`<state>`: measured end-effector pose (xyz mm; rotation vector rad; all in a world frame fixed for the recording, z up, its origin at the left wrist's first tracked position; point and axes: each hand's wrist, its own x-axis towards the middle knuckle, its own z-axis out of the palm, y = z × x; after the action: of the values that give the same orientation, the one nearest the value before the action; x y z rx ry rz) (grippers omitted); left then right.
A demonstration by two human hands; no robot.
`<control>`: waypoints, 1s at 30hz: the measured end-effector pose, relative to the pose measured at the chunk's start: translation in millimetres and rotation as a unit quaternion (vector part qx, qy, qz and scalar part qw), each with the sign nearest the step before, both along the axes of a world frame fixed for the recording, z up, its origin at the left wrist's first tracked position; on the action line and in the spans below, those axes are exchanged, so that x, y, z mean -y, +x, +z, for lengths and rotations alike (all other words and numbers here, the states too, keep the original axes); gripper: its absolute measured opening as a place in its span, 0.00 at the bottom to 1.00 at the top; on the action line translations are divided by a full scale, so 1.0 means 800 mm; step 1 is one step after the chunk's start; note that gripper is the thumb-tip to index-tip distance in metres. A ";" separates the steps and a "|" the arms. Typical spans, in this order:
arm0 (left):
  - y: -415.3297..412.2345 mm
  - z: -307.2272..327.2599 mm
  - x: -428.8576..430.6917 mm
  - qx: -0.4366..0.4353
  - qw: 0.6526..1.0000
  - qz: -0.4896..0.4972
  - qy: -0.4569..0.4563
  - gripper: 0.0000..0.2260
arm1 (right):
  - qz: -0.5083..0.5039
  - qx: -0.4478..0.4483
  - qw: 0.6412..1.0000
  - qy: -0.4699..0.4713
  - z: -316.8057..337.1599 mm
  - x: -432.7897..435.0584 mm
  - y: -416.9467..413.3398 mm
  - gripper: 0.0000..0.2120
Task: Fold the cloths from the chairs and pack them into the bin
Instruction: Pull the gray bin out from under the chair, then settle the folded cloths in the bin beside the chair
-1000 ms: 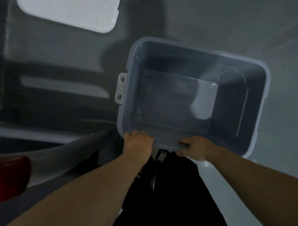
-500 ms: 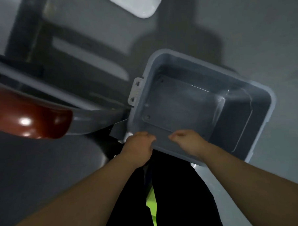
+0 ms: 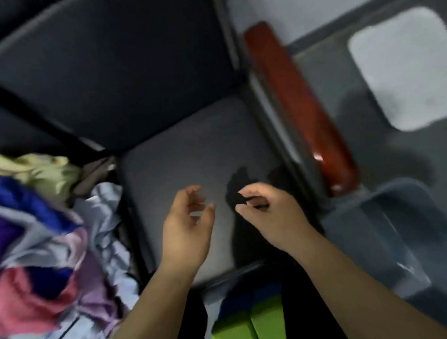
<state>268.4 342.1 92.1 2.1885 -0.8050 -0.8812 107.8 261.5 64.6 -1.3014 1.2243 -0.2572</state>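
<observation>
The left hand (image 3: 186,227) and right hand (image 3: 273,213) are held loosely open, nothing gripped, over a grey seat (image 3: 191,150). Cloths (image 3: 41,241) are heaped just left of it; the bin (image 3: 361,240) is set on the floor (image 3: 421,160) at the right.

Jumbled cloth heap (image 3: 54,240), grey bin (image 3: 361,240) apart

Single head-worn wide-angle view. It looks steeply down and slightly forward, close over a grey chair seat (image 3: 191,150) that fills mid-frame. Both forearms enter from the near edge, with the left hand (image 3: 186,227) and right hand (image 3: 268,213) at centre. The backrest (image 3: 110,71) lies far, top left. The cloth pile (image 3: 41,241) is cut off at the left edge and the bin (image 3: 374,239) at the right. The red-brown armrest (image 3: 299,109) runs diagonally right of centre. Frame is motion-blurred.
</observation>
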 end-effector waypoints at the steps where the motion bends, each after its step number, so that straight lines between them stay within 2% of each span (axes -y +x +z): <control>1: 0.034 -0.001 -0.017 0.008 0.999 0.031 -0.011 0.15 | 0.023 0.004 1.000 -0.011 0.002 -0.003 0.041 0.12; 6: 0.241 -0.001 -0.127 0.050 0.984 0.164 -0.041 0.16 | 0.157 0.019 0.986 -0.043 0.005 -0.061 0.293 0.09; 10: 0.380 0.016 -0.215 0.131 0.970 0.201 -0.045 0.16 | 0.216 0.021 0.973 -0.074 0.007 -0.124 0.464 0.11; 15: 0.497 0.017 -0.280 0.227 0.946 0.232 -0.018 0.21 | 0.267 0.003 0.958 -0.105 0.013 -0.184 0.608 0.16; 17: 0.528 0.008 -0.299 0.257 0.943 0.203 0.060 0.22 | 0.311 0.006 0.942 -0.122 0.014 -0.206 0.643 0.18; 19: 0.549 -0.005 -0.320 0.250 0.943 0.164 0.144 0.17 | 0.367 -0.033 0.914 -0.171 0.010 -0.225 0.666 0.19; 22: 0.555 -0.014 -0.335 0.224 0.957 0.144 0.117 0.07 | 0.414 -0.108 0.873 -0.235 0.011 -0.237 0.678 0.13; 23: 0.554 -0.011 -0.335 0.225 0.959 0.146 0.090 0.06 | 0.408 -0.102 0.874 -0.244 0.015 -0.236 0.678 0.09; 25: 0.547 0.006 -0.330 0.222 0.961 0.166 0.020 0.04 | 0.354 -0.033 0.911 -0.210 0.031 -0.224 0.671 0.05; 27: 0.533 0.035 -0.315 0.182 0.963 0.192 -0.048 0.04 | 0.280 0.065 0.949 -0.127 0.058 -0.201 0.651 0.07; 30: 0.501 0.086 -0.273 0.136 0.967 0.165 -0.135 0.04 | 0.226 0.186 0.956 -0.025 0.100 -0.159 0.607 0.12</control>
<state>669.1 560.5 160.6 2.1358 -0.6158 -0.2919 593.5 388.3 144.5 -1.4602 0.5837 -0.1903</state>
